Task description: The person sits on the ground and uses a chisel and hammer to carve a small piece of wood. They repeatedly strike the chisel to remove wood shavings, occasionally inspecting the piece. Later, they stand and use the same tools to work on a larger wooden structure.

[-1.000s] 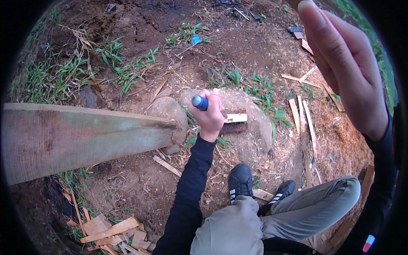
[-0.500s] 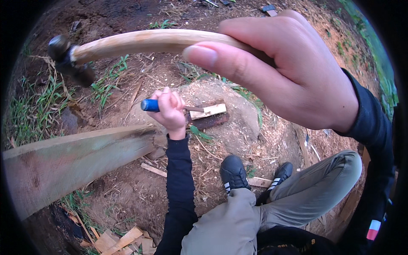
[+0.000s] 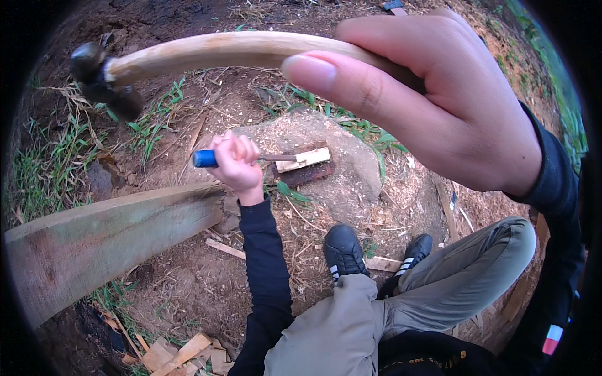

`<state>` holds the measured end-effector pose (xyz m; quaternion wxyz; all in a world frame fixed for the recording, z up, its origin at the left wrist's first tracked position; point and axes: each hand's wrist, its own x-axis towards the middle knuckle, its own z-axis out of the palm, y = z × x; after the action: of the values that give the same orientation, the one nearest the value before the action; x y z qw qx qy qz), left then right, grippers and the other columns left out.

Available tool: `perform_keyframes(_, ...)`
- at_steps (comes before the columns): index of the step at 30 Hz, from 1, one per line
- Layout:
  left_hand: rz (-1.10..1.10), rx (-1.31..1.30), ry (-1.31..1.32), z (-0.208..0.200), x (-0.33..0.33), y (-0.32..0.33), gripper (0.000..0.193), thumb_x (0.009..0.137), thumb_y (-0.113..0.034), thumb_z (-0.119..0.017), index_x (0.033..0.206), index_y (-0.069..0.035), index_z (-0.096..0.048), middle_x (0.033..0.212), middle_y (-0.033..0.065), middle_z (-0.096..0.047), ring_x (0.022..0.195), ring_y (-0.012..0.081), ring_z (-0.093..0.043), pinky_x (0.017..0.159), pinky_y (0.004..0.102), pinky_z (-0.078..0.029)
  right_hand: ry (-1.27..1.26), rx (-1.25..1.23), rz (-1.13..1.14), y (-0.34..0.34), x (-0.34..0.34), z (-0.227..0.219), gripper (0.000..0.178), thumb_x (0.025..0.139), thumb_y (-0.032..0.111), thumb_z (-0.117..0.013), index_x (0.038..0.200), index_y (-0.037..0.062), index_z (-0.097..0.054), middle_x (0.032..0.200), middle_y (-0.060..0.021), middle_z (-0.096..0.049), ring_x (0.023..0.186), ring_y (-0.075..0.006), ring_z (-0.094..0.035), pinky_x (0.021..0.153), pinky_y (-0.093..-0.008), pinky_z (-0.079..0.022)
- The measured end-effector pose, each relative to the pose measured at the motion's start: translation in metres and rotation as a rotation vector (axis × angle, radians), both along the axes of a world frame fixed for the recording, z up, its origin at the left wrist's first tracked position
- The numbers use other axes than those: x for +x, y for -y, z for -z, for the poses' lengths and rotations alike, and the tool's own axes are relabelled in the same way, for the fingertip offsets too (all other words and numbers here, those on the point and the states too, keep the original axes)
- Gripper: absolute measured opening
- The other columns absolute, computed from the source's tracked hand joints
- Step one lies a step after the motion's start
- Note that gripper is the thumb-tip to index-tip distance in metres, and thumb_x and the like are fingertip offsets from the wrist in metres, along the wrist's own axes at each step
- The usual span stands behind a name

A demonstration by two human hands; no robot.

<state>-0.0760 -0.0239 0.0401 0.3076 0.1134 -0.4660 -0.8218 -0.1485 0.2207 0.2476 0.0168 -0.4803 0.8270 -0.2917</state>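
My right hand [image 3: 426, 94] is raised close to the camera, closed around the pale wooden handle of a hammer [image 3: 207, 53]. The dark, rounded metal head points to the left. Lower down, my left hand [image 3: 237, 164] is wrapped round a chisel with a blue handle [image 3: 204, 158]. Its metal blade stretches right to the near end of a small light wood block [image 3: 304, 160]. Under the block lies a dark reddish piece [image 3: 307, 174], which rests on a broad flat stone [image 3: 351, 156] strewn with wood chips.
A thick weathered plank [image 3: 113, 235] juts in from the left beside my left forearm. Offcuts [image 3: 182, 356] are piled at the lower left. My shoes [image 3: 343, 250] stand on chip-covered soil near the stone. Grass [image 3: 50, 163] grows at the left.
My left hand and the chisel have shifted left, and the blade lies more level against the block. My right hand has moved slightly right, with the hammer handle a little higher.
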Motion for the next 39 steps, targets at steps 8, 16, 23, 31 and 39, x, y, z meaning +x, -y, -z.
perform_keyframes(8, 0.017, -0.108, -0.048, 0.002, 0.012, 0.0, 0.028, 0.092, -0.008, -0.045, 0.069, -0.015, -0.03, 0.049, -0.005, -0.024, 0.036, 0.006, -0.023, 0.034, 0.0244, -0.019, -0.029, 0.057, -0.079, 0.009, 0.0, 0.0, 0.037, 0.1, 0.031, -0.055, 0.081, 0.0004, -0.061, 0.05, -0.0054, -0.043, 0.039, -0.0193, -0.042, 0.042, -0.0344, -0.032)
perform_keyframes(16, -0.042, -0.192, -0.035, -0.003, 0.009, -0.02, 0.027, 0.089, -0.002, -0.048, 0.066, -0.009, -0.036, 0.05, -0.0029, -0.036, 0.038, 0.0071, -0.032, 0.037, 0.0252, -0.028, 0.039, 0.217, -0.078, 0.017, 0.003, -0.001, 0.038, 0.098, 0.03, -0.057, 0.072, 0.0029, -0.052, 0.047, -0.0118, -0.039, 0.039, -0.0283, -0.045, 0.042, -0.0391, -0.035)
perform_keyframes(23, -0.075, -0.381, 0.101, 0.009, 0.014, -0.016, 0.036, 0.088, -0.005, -0.059, 0.058, -0.005, -0.039, 0.051, 0.0, -0.043, 0.044, 0.0068, -0.042, 0.043, 0.0284, -0.03, 0.096, -0.044, -0.046, 0.045, 0.011, -0.035, 0.035, 0.1, 0.031, -0.051, 0.08, 0.0019, -0.054, 0.052, -0.008, -0.042, 0.04, -0.0219, -0.045, 0.043, -0.0356, -0.035)
perform_keyframes(31, -0.027, -0.413, 0.116, 0.0, 0.009, -0.023, 0.033, 0.085, -0.004, -0.059, 0.059, -0.003, -0.039, 0.052, 0.0033, -0.039, 0.045, 0.0117, -0.04, 0.046, 0.0313, -0.03, -0.026, 0.121, 0.044, 0.048, 0.003, -0.041, 0.036, 0.102, 0.03, -0.05, 0.092, -0.0022, -0.062, 0.049, -0.0062, -0.04, 0.041, -0.0187, -0.047, 0.043, -0.0344, -0.035)
perform_keyframes(39, -0.025, -0.499, 0.071, 0.002, 0.007, -0.026, 0.033, 0.085, -0.004, -0.06, 0.059, -0.003, -0.04, 0.051, 0.0029, -0.041, 0.044, 0.012, -0.042, 0.045, 0.0311, -0.031, 0.076, 0.367, -0.013, 0.03, 0.003, -0.015, 0.039, 0.102, 0.031, -0.05, 0.079, 0.0004, -0.056, 0.048, -0.0089, -0.042, 0.039, -0.0204, -0.044, 0.042, -0.0365, -0.038)
